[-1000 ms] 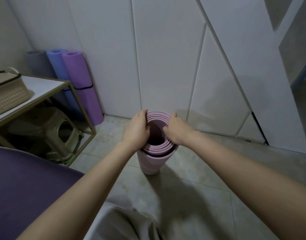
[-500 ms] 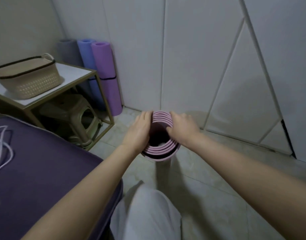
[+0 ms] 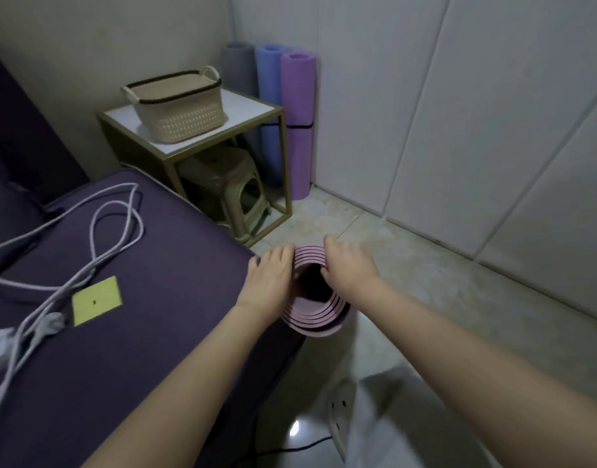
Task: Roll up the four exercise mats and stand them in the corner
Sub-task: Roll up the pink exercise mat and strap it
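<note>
pink mat [image 3: 319,314] rolled, held just beside bed [image 3: 162,292] corner | left grip [image 3: 270,282] and right grip [image 3: 347,271] clamped round its top rim | grey mat [image 3: 234,67], blue mat [image 3: 270,103], purple mat [image 3: 299,106] stood in wall corner beyond bed

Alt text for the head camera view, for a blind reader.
Left hand and right hand grip the top of a rolled pink mat beside a purple couch. A grey mat, blue mat and purple mat stand rolled in the corner behind a table with a basket.
</note>
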{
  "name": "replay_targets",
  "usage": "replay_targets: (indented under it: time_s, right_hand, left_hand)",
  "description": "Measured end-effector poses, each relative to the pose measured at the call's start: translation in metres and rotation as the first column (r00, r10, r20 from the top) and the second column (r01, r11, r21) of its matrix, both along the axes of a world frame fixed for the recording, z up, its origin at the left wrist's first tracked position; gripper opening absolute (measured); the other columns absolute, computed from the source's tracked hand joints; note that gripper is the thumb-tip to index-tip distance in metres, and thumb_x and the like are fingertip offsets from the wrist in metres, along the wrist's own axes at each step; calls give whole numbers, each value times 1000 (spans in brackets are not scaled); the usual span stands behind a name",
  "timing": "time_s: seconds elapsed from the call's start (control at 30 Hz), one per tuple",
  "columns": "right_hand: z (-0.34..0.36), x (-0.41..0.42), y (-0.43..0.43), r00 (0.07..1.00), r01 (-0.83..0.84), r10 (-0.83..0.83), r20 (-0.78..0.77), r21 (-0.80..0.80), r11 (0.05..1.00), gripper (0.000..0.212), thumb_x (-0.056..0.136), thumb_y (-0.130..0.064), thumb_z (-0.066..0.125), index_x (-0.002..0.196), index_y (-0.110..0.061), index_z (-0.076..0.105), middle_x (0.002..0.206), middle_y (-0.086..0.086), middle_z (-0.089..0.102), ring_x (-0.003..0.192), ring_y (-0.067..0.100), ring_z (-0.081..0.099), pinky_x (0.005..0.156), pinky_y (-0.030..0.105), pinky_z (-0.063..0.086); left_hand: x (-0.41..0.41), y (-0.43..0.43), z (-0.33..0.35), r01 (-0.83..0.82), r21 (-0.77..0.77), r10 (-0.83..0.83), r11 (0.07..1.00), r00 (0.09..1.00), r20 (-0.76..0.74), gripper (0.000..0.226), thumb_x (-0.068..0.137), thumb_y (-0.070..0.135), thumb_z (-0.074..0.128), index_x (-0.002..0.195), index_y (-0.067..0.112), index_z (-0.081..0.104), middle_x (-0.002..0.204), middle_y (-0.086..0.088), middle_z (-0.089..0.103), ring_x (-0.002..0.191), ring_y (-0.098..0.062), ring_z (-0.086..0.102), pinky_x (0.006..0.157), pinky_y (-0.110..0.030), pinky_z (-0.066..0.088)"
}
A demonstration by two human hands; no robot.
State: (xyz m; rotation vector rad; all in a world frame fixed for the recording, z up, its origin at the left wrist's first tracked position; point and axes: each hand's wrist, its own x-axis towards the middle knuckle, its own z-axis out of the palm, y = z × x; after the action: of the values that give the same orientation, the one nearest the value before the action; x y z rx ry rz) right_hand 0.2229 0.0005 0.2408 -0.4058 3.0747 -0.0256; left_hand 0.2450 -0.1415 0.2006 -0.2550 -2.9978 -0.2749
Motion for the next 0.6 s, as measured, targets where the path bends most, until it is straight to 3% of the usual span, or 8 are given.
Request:
replay_targets:
  time_s: [0.1, 0.17, 0.27, 0.37, 0.47, 0.6]
  right_hand:
    - [-2, 3, -7, 1000, 17, -16, -6, 18, 1000, 29, 96, -20, 48, 120, -6, 41, 117, 12, 61, 110, 33, 57, 81, 37, 45]
    - [-3, 5, -6, 1000, 31, -30, -8, 37, 999, 28, 96, -21, 48, 119, -6, 40, 116, 12, 61, 110, 33, 58, 79, 37, 44]
    - [-6, 12, -5, 997, 75, -75, -6, -1, 997, 28, 96, -19, 49, 119, -6, 39, 114, 13, 62, 108, 32, 58, 77, 36, 44]
    - [-11, 19, -4, 992, 129, -129, 9, -52, 990, 31, 96, -17, 49, 122, -5, 38, 116, 14, 62, 109, 31, 58, 80, 36, 45]
    - [-14, 25, 0, 987, 160, -157, 45, -75, 984, 34, 96, -16, 50, 125, -3, 37, 120, 14, 60, 113, 31, 57, 85, 36, 45]
    - [-16, 34, 4, 980, 191, -182, 82, -125, 974, 35, 95, -20, 52, 122, -4, 37, 125, 15, 54, 116, 31, 55, 86, 35, 45]
  left_hand:
    - [24, -19, -9, -84, 45, 83, 995, 997, 5, 41, 103, 30, 29, 142, 22, 26, 132, -2, 41, 119, -23, 40, 101, -39, 29]
    - [42, -30, -17, -209, -32, 210, 977, 977, 26, 39, 103, 34, 24, 140, 21, 30, 132, -3, 41, 118, -23, 41, 97, -39, 30]
    - [67, -41, -29, -383, -209, 423, 900, 882, 209, 40, 102, 40, 23, 135, 18, 33, 136, -7, 36, 121, -25, 37, 96, -42, 32]
    - [91, -48, -44, -411, -270, 489, 870, 784, 382, 42, 101, 43, 23, 134, 18, 31, 138, -10, 30, 123, -27, 33, 98, -43, 32]
    - [107, -52, -53, -416, -172, 447, 893, 776, 445, 33, 100, 26, 29, 131, 15, 30, 135, -11, 31, 119, -26, 35, 99, -37, 34]
    - [119, -55, -51, -418, -100, 419, 903, 800, 431, 38, 92, 2, 41, 128, 11, 30, 132, -12, 31, 117, -23, 37, 96, -31, 40]
